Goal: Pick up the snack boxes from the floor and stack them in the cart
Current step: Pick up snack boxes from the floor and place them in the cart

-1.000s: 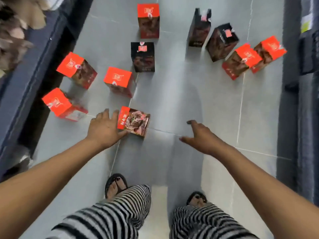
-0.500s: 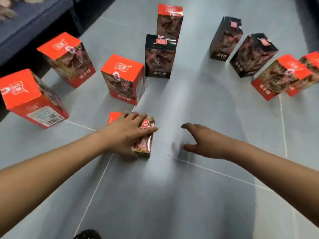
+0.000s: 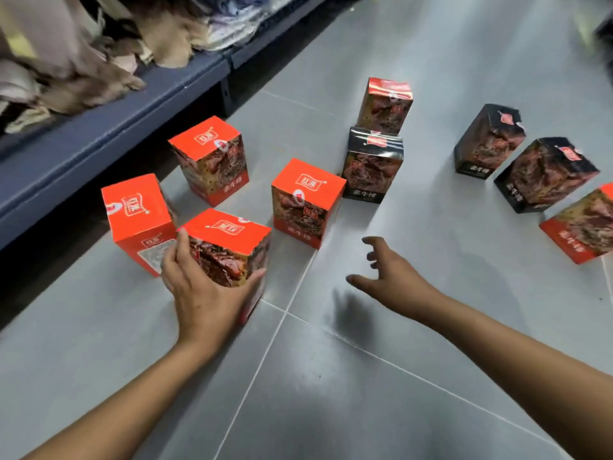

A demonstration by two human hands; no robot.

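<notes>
Six red snack boxes (image 3: 306,200), three black boxes (image 3: 373,167)

Orange-red boxes (image 3: 139,210) (image 3: 212,144) (image 3: 306,190) (image 3: 386,104) (image 3: 580,234) and the nearest box (image 3: 229,232): orange-red tops with a white logo, brown-red meat print on the sides, white lettering on an orange-red base band. Black boxes (image 3: 373,164) (image 3: 487,141) (image 3: 544,175): same meat print, black tops with a small red logo, white lettering on black. Floor (image 3: 464,61) grey tile with pale grout lines; shelf (image 3: 109,137) dark blue-grey, fabrics (image 3: 83,78) on it beige, tan, off-white.
</notes>
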